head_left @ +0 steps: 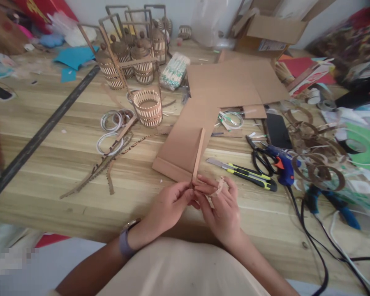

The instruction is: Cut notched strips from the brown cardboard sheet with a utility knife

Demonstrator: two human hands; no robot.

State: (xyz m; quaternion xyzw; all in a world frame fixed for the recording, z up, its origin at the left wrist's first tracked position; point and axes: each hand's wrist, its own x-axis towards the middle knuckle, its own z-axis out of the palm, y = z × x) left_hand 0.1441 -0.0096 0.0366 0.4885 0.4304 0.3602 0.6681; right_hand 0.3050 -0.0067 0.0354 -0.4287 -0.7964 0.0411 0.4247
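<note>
At the table's front edge, my left hand [177, 201] and my right hand [220, 205] meet, fingertips pinched together at the lower end of a narrow cardboard strip [198, 154]. The strip points away from me, over a larger sheet of cardboard [185, 142] on the table. Across the fingers of my right hand lies a curled, notched piece of cardboard strip [219, 187]. My fingers hide the strip's near end. Just right of the hands is a yellow and black utility knife [249, 174] with its blade out.
A small slatted basket [148, 107] stands beyond the hands, with several lidded lantern-like ones [142, 61] behind it. Tape rolls [110, 144] and cardboard strips [95, 174] lie left. A blue glue gun [282, 164], scissors [262, 160], cables and cardboard rings [317, 164] crowd the right.
</note>
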